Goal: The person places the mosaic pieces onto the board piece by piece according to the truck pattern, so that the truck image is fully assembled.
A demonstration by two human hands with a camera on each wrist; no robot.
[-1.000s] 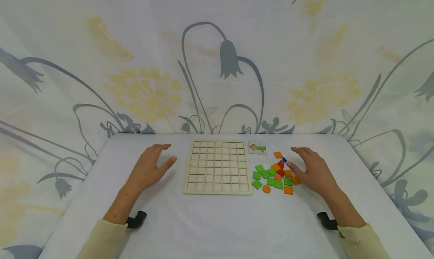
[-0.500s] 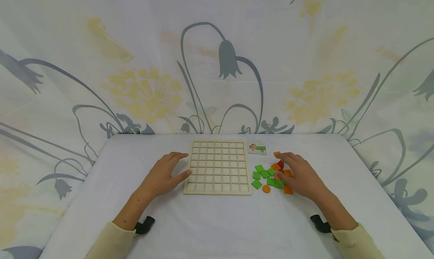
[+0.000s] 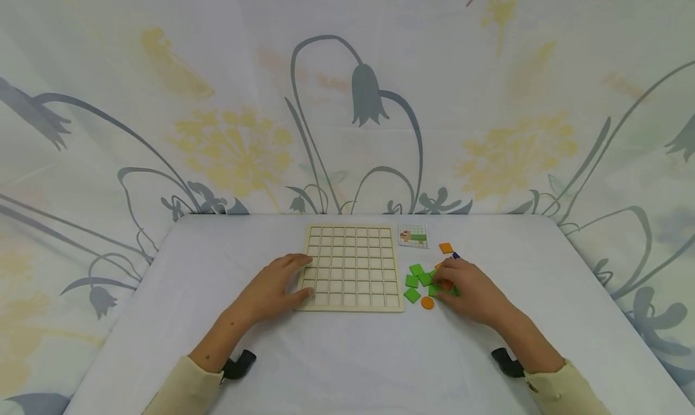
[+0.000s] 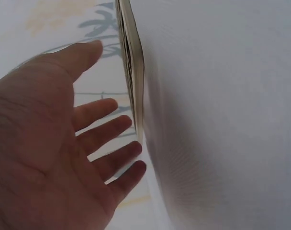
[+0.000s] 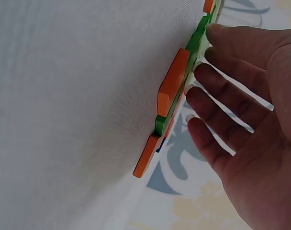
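Note:
A pale wooden board (image 3: 350, 267) with a grid of square cells lies mid-table. Over its left edge reaches my left hand (image 3: 271, 288), thumb and fingers spread apart; the left wrist view shows the palm and fingertips beside the board's edge. My right hand (image 3: 471, 288) is low over a loose pile of small flat tiles, fingers gently bent and covering part of it. Green square tiles (image 3: 425, 279) and a round orange tile (image 3: 427, 303) show to its left. In the right wrist view, its fingertips hang close by an orange tile (image 5: 174, 81), with nothing visibly gripped.
A small picture card (image 3: 414, 236) with a coloured grid pattern lies right of the board's far corner. An orange square tile (image 3: 446, 247) and a dark blue tile (image 3: 456, 256) lie beyond the right hand. A flower-patterned cloth (image 3: 347, 101) hangs behind the white table (image 3: 358, 361).
My left hand has moved right, from beside the board to over its left edge. My right hand has moved left and nearer, from the pile's right side to over the tiles.

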